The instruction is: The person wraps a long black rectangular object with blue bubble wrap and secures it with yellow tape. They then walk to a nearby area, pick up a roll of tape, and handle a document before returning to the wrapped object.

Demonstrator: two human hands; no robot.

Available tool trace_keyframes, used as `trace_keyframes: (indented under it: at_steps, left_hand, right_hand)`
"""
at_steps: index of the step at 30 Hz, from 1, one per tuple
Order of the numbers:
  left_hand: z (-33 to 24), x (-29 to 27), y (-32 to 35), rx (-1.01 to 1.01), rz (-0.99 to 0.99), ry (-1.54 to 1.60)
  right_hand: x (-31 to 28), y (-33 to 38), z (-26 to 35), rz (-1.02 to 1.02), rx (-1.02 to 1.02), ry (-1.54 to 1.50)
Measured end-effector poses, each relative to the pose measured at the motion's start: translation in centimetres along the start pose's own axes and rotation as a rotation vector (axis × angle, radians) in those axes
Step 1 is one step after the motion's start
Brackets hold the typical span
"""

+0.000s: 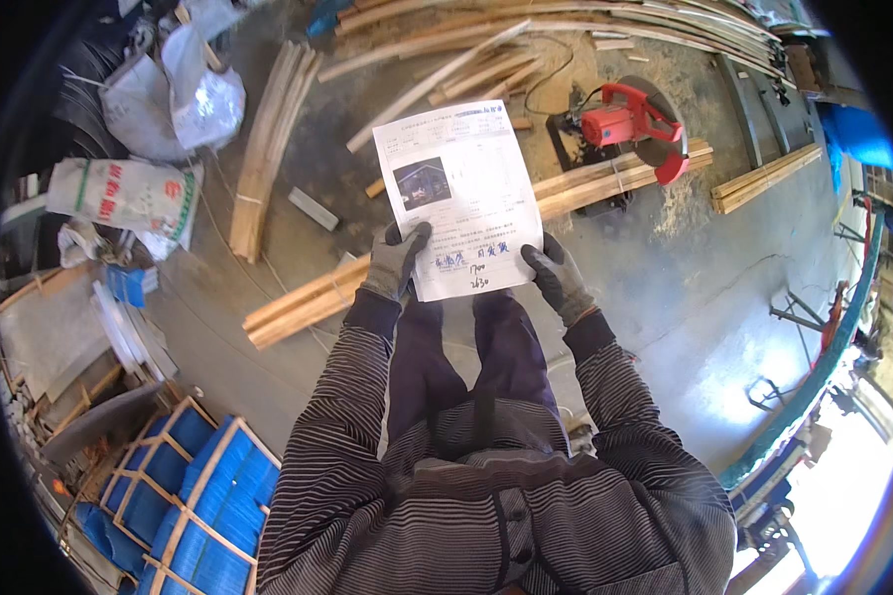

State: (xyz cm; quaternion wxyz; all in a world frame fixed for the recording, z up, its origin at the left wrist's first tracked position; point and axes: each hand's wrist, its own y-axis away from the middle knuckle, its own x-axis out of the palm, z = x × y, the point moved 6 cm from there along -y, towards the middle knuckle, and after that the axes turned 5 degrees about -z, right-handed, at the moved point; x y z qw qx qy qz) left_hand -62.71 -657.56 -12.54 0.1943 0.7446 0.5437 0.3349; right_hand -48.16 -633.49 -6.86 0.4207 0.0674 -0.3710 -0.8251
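Holding a printed sheet (461,193) by its lower corners, the gloved left hand (397,260) and right hand (558,278) each keep a pinching grip, above planks (308,302) and a red saw (630,124).

Red saw (630,124), white sheet (458,198)

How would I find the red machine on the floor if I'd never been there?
Start at the white sheet of paper held up by the gloved left hand and right hand. Look just past its right edge, to the concrete floor where long wooden strips lie. The red saw sits there, the only bright red thing, with a round blade.
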Motion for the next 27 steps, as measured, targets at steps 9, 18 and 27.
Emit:
trace_keyframes:
  at_steps: [9,18,27]
  left_hand:
    - [-12.7,5.3,5.4,0.338,0.013,-0.333]
    - [-18.6,10.9,8.4,0.453,-0.078,-0.510]
    - [-18.5,12.5,8.3,0.580,-0.121,-0.593]
  right_hand:
    - [-2.1,3.2,6.5,-0.010,-0.318,0.036]
    - [-4.7,2.9,10.6,0.014,-0.335,-0.037]
    - [-11.8,3.9,16.1,0.331,-0.125,-0.457]
